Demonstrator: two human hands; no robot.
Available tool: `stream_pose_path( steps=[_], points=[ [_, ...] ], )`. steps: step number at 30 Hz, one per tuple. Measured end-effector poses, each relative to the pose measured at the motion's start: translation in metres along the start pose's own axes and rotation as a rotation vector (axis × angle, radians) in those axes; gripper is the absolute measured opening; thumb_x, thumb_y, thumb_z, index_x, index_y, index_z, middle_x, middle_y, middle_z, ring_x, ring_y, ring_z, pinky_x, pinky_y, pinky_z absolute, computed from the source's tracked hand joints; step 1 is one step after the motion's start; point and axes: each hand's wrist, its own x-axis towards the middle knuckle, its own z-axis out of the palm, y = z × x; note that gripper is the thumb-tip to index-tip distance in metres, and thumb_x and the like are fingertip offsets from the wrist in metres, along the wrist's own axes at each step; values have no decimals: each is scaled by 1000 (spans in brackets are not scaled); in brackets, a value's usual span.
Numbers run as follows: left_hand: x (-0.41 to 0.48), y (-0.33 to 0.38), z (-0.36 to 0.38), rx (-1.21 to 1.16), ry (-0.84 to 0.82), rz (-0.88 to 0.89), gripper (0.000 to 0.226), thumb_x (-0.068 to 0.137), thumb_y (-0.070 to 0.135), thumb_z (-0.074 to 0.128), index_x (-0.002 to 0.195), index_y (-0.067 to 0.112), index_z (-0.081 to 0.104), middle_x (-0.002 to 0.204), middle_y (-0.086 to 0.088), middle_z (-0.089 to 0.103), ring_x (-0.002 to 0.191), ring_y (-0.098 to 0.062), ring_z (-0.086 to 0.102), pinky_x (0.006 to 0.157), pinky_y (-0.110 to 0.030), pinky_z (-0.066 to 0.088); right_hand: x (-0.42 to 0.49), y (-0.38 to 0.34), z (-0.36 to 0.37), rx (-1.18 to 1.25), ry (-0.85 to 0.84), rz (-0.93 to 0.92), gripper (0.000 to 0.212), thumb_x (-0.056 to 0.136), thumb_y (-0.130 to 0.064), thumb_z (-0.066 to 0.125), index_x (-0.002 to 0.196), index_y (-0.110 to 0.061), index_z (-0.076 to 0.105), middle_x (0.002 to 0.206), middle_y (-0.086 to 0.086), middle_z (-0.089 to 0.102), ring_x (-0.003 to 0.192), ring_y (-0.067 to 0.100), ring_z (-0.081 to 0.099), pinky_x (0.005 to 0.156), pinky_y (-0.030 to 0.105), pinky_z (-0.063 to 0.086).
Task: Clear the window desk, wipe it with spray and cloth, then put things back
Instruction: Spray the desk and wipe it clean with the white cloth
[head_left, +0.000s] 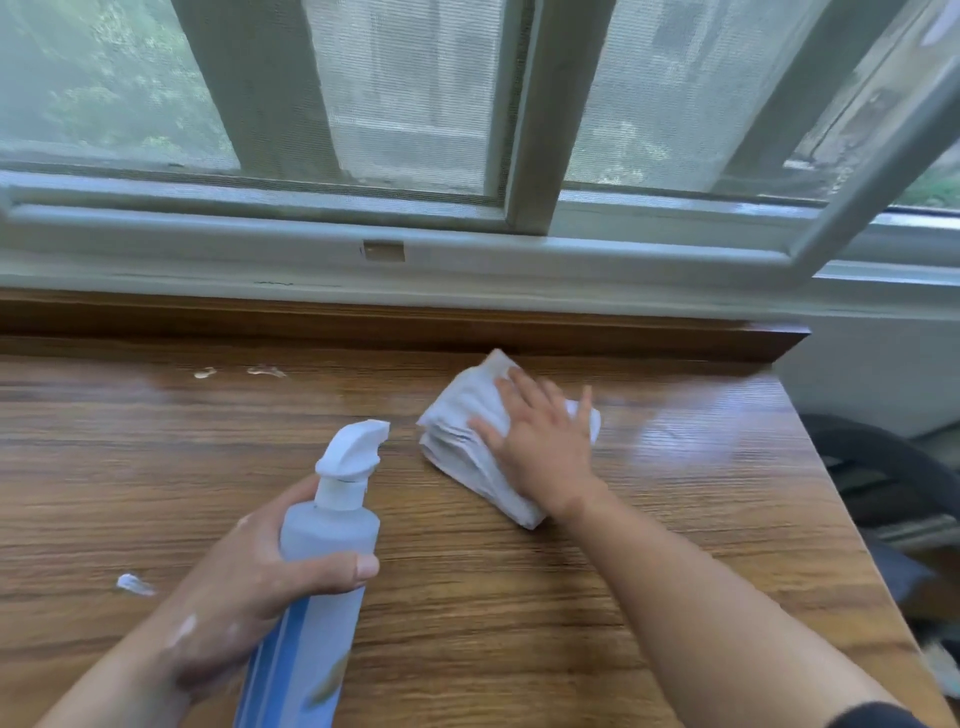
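Note:
The wooden window desk (571, 597) fills the lower view. My left hand (249, 582) grips a pale blue spray bottle (322, 561) with a white trigger head, its nozzle pointing toward the window. My right hand (540, 441) lies flat with fingers spread, pressing a folded white cloth (457, 431) onto the desk near its back right. The surface to the right of the cloth shines wet.
A raised wooden ledge (363, 322) and the window frame (524, 156) border the desk's far side. Small pale marks (265, 371) sit near the back left; a white scrap (134, 584) lies front left. Dark items (883, 467) sit beyond the right edge.

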Motion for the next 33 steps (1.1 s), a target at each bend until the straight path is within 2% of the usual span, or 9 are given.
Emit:
stream_pose_path(
  steps=[8,11,14,17,21,25,27,30,33],
  points=[
    [-3,-9,21,46,-53,11,69,45,40,88,113,39,73,85,-6,68,75,-21,64,73,-36,49,-39,163,-26,-60,50,382,75,96,-73,19,157,-32,26,167,-11,17,152,19,21,119,65,8],
    [-11,-17,19,50,-37,8,67,45,41,87,111,40,73,89,-9,69,78,-21,65,75,-36,50,-40,168,-22,-23,102,398,73,93,-70,25,153,-29,33,166,-6,22,148,23,27,117,64,14],
    [-22,-24,16,64,-30,6,66,46,42,86,111,42,73,93,-15,70,79,-20,67,73,-33,51,-36,137,-14,15,132,396,79,89,-79,27,153,-32,30,165,-4,21,149,24,22,118,59,12],
    [-33,-29,15,48,-33,-5,69,47,40,87,114,40,72,87,-9,68,76,-20,65,70,-32,51,-30,94,-10,29,135,305,87,85,-86,22,154,-34,28,164,-4,22,149,23,21,117,58,18],
    [-45,-34,17,45,-15,-16,65,46,37,88,110,36,74,85,-4,67,74,-20,64,69,-34,51,-27,9,0,1,72,0,87,81,-88,24,151,-37,30,162,-5,24,147,23,23,116,56,18],
    [-57,-41,13,57,-11,-39,74,51,36,90,121,32,70,97,-22,68,82,-37,66,77,-48,50,-55,-63,21,-13,5,-243,85,82,-86,30,151,-36,31,164,-3,23,148,24,18,118,57,11],
    [-61,-45,12,50,-37,-42,76,53,35,90,125,28,68,102,-28,65,85,-39,64,80,-51,48,-69,-70,29,-6,18,-264,82,85,-83,32,152,-35,30,164,-4,22,149,23,17,119,55,8],
    [-65,-54,12,76,-79,-38,70,50,34,89,117,28,71,90,-14,64,80,-29,61,75,-44,46,-88,-55,34,3,50,-234,81,87,-81,33,152,-33,32,164,-5,23,149,20,19,121,54,8],
    [-73,-64,10,112,-155,-61,72,46,38,93,114,28,72,87,-9,66,78,-26,62,73,-40,48,-116,-25,37,-6,93,-157,81,85,-80,33,150,-32,38,163,-5,28,147,20,25,121,54,13]
  ],
)
